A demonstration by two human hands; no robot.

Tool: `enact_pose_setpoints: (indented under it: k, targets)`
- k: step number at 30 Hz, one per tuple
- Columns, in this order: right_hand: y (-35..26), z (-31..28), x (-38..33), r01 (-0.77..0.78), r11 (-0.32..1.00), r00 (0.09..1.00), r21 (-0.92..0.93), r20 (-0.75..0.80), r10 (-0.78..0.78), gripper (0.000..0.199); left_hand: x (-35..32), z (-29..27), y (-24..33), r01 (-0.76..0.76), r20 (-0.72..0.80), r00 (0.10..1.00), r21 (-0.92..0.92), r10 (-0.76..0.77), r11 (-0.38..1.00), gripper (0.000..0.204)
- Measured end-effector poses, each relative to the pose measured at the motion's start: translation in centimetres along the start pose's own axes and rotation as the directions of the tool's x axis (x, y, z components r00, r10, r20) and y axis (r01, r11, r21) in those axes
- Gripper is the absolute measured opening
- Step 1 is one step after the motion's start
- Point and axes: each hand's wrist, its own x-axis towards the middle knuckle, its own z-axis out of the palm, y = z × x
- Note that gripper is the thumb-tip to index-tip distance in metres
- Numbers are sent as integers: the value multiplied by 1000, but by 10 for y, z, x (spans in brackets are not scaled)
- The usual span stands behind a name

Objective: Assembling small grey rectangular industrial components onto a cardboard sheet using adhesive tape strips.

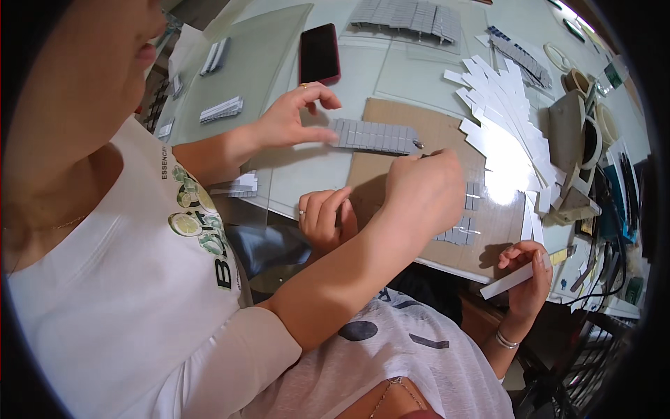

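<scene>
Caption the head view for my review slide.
Right hand holding a white strip, left hand by the cardboard, co-worker's left hand at a grey panel.

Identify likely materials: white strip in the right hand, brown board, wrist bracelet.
White strip: probably stiff paper or thin plastic, matt-looking; flat, opaque, straight-edged, so either fits.
Brown board: likely cardboard or fibreboard, fairly dull at left; opaque, plain tan.
Wrist bracelet: probably metal, polished; silver-coloured with bright highlights.
</scene>
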Motion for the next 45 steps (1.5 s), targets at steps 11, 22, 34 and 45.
enact_pose_setpoints:
  k: [11, 22, 34, 45]
  targets:
    - [-4, 7, 1, -17, 1000, 1000, 10, -4, 17, 37, -22, -23, 1, -219, 102, 976, 431, 194, 876, 21]
    - [-5, 4, -5, -23, 1000, 999, 19, -34, 23, 38, -25, -10, -1, -211, 90, 975, 670, 204, 712, 10]
    - [-6, 5, -1, -33, 996, 999, 79, 1, 33, 38, -111, 104, 16, 356, -564, 420, -619, -712, 700, 20]
    - [-6, 6, -4, -14, 997, 999, 81, 38, 11, 37, -115, 95, 23, 320, -547, 340, -698, -765, 641, 20]
